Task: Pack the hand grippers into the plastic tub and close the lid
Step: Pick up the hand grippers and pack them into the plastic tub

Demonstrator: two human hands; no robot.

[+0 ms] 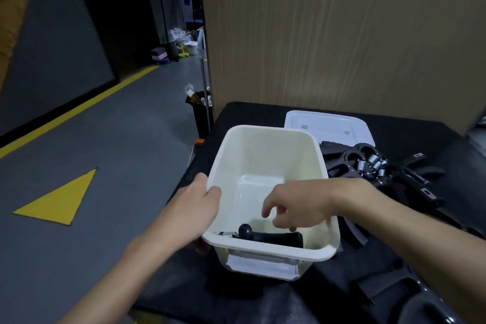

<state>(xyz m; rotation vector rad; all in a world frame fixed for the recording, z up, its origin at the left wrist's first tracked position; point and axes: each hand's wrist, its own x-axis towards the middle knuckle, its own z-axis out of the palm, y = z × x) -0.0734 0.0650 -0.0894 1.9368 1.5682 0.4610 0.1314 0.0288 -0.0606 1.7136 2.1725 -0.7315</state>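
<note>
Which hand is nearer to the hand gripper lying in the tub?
Right. The right hand hangs just above the hand gripper, over the open tub; the left hand grips the tub's left rim, farther off.

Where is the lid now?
Head view: the lid lies flat on the black table, right of and behind the tub, beyond the loose hand grippers.

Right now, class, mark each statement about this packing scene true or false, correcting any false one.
1. The lid sits on the tub. False: it lies on the table behind the tub.
2. The left hand grips the tub's rim. True.
3. One hand gripper lies inside the tub. True.
4. The unpacked hand grippers are piled left of the tub. False: they are on its right.
</note>
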